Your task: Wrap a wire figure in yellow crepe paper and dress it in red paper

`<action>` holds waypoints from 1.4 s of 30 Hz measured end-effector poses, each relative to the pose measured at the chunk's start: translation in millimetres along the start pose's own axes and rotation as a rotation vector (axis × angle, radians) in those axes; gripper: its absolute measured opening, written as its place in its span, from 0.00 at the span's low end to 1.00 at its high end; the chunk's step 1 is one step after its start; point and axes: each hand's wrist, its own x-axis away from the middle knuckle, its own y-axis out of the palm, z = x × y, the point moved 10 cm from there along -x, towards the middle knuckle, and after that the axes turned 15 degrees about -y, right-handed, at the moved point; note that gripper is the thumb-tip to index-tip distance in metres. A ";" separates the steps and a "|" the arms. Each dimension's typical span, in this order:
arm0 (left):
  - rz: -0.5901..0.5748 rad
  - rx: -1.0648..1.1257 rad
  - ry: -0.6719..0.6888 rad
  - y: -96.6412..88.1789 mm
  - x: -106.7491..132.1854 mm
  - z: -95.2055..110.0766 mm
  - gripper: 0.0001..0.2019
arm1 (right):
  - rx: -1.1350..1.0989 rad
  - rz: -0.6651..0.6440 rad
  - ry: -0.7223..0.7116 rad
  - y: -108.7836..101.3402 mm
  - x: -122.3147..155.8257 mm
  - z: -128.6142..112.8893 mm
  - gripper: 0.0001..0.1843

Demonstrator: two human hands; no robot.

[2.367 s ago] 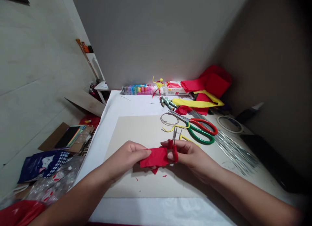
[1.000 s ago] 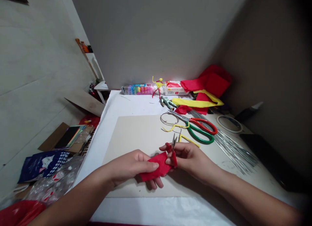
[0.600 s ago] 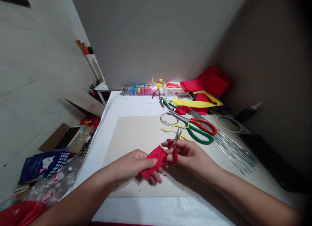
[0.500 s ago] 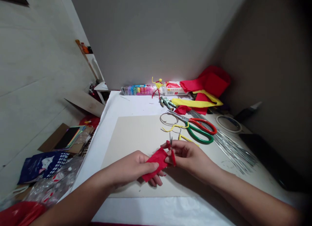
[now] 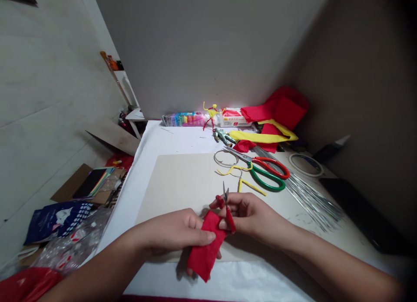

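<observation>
The left hand [image 5: 172, 230] pinches a strip of red crepe paper [image 5: 206, 245] between thumb and fingers, its end hanging past the near edge of the beige board [image 5: 176, 185]. Just beside it, the curled right hand [image 5: 250, 215] grips small red-handled scissors [image 5: 230, 219], blades up. Beyond lie large scissors [image 5: 269, 174] with red and green handles, a bundle of steel wires [image 5: 312, 202] and a white packet [image 5: 233, 118] — its label too small to read.

matt crepe paper [image 5: 206, 245], glossy plastic scissor handles [image 5: 230, 219]
</observation>
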 end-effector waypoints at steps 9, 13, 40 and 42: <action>0.021 -0.102 -0.021 9.3 0.1 0.8 0.20 | 0.032 0.102 -0.028 -11.0 -0.2 -2.4 0.16; 0.152 -0.147 -0.005 -0.6 0.1 3.7 0.20 | 0.059 0.111 -0.021 -13.3 0.2 -1.2 0.16; 0.355 0.122 0.250 -51.2 23.3 23.8 0.25 | 0.143 -0.152 0.175 16.4 16.1 16.2 0.20; 0.355 0.125 0.260 -50.6 24.1 23.1 0.25 | 0.177 -0.181 0.195 19.9 19.6 18.0 0.21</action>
